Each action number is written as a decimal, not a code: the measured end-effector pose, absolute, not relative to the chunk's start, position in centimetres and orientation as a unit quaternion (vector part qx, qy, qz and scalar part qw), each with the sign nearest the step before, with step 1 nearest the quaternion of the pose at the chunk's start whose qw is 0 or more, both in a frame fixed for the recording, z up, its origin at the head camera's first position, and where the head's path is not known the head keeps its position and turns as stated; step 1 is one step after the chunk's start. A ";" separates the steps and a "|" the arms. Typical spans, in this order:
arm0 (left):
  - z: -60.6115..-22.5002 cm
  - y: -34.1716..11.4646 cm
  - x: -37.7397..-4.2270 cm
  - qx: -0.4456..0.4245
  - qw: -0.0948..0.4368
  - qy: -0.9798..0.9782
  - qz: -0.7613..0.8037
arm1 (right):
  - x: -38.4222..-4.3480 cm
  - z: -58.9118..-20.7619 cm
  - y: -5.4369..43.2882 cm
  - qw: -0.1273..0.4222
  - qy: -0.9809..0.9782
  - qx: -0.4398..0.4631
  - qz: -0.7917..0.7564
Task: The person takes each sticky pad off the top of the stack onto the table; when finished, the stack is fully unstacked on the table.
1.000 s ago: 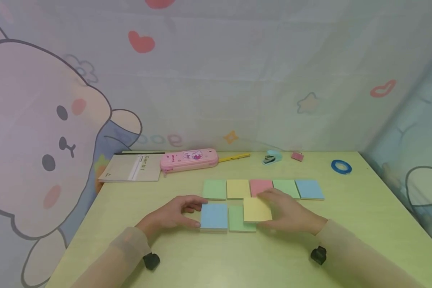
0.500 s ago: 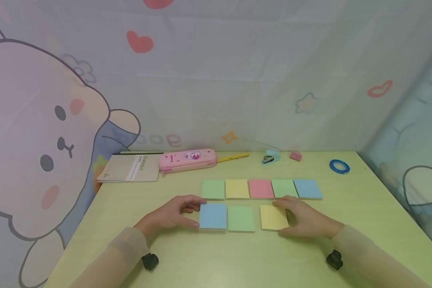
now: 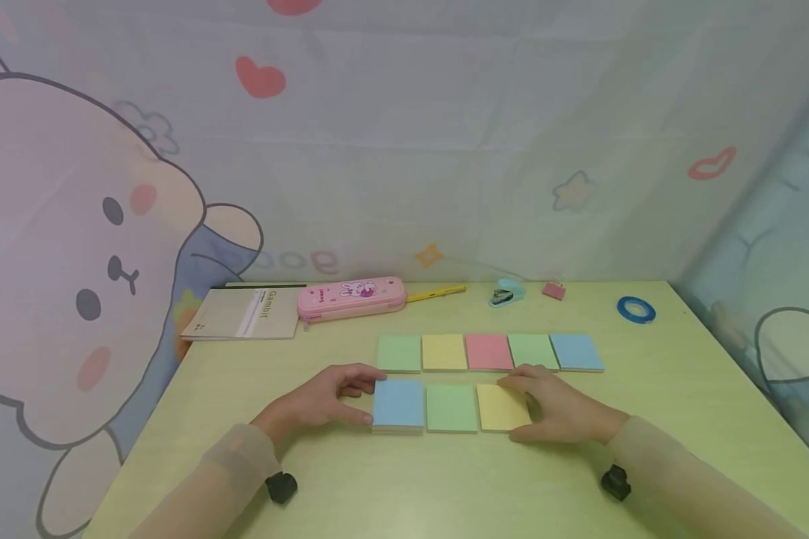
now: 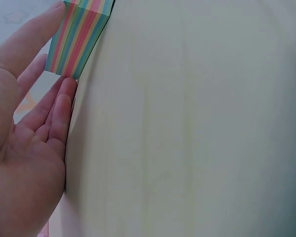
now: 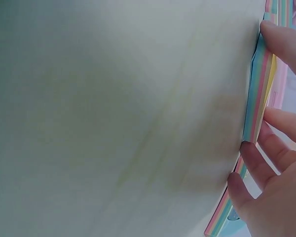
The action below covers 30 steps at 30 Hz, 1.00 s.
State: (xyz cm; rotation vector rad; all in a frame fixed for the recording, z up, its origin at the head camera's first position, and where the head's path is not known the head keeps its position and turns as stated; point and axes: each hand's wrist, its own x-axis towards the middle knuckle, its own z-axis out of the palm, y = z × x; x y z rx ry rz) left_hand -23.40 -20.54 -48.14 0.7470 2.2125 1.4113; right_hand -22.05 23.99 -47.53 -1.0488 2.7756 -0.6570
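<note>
While the right hand (image 3: 556,404) reaches in from its own side, its thumb on the near edge and its fingertips on the far edge of a yellow, square paper pad (image 3: 499,408), I can see that it has the pad pinched between them. That pad is at the right end of the front row on the pale, smooth tabletop (image 3: 391,486); from here I can't quite tell whether its underside is fully down. Its striped paper edge shows from the right wrist.

Directly to its left, across a narrow gap, lies a light green, square paper pad (image 3: 451,409) that neither hand touches. To my eye that strip of table is what any shift of the yellow pad turns on: the green one lies straight leftward, away from the right palm. Being square, the yellow pad has no long axis to speak of, and its near edge looks roughly in line with the green one's.

The left hand (image 3: 326,397) is the farther one, thumb and fingers clamped at the left corners of a thick, blue-topped, square paper stack (image 3: 398,404). Just behind, a row of five coloured, square paper pads (image 3: 488,352) runs crosswise, close past the right fingertips.
</note>
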 end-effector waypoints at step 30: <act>-48.1 -20.6 -23.4 0.265 0.213 0.788 0.513 | -22.0 -47.0 23.3 0.043 0.908 -0.354 -0.219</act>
